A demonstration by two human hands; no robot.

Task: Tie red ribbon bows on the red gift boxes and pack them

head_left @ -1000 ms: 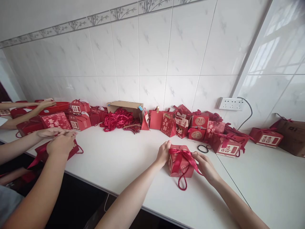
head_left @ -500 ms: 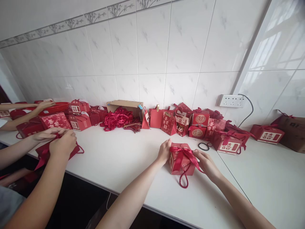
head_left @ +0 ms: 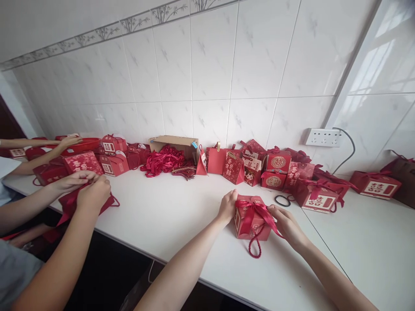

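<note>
Working at far left, co-worker hands [head_left: 86, 190] gripping red bag. Bracing red gift box [head_left: 251, 218] on white counter [head_left: 181, 216], left hand [head_left: 228, 206] grasping side; pinching ribbon [head_left: 256, 209], right hand [head_left: 287, 224] keeping bow taut.

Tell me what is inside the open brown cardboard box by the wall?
The brown cardboard box lies on its side, and a heap of red ribbons spills from its opening onto the white table. The box's depth is hidden behind the ribbons.
</note>
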